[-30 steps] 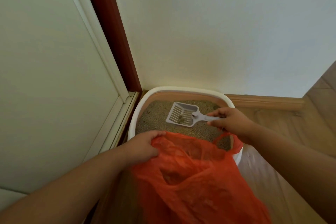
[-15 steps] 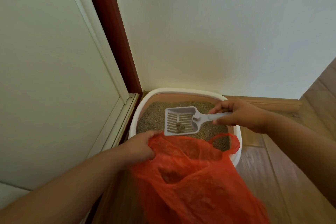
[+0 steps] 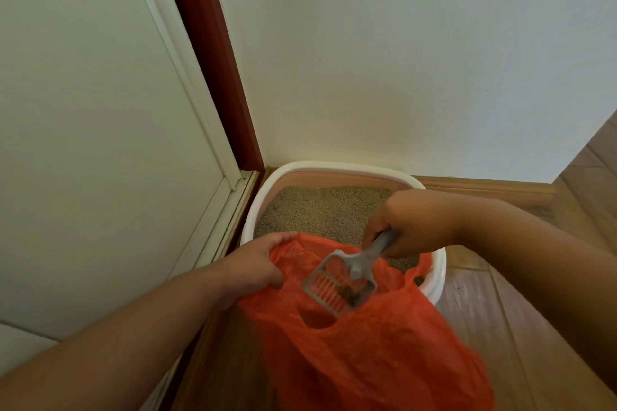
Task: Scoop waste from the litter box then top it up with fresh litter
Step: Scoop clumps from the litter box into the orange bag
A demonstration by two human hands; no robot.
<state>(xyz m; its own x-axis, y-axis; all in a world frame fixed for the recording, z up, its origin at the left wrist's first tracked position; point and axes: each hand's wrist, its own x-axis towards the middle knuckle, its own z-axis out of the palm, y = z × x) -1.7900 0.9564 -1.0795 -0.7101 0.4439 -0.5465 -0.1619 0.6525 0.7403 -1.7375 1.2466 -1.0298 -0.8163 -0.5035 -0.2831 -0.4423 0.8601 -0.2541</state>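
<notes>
Two hands, left hand (image 3: pixel 258 265), right hand (image 3: pixel 415 222), one scoop (image 3: pixel 347 277), one orange bag (image 3: pixel 367 350), one litter box (image 3: pixel 334 167)

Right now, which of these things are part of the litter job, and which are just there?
Part of the job:
litter box
litter
slotted scoop with clumps, held by right hand
orange plastic bag, held open by left hand

Just there:
white door
red door frame
wooden skirting board

Bag (image 3: pixel 384 360) hides the box's (image 3: pixel 334 167) near rim and runs off the bottom edge; scoop (image 3: pixel 340 287) clumps too blurred to tell.
</notes>
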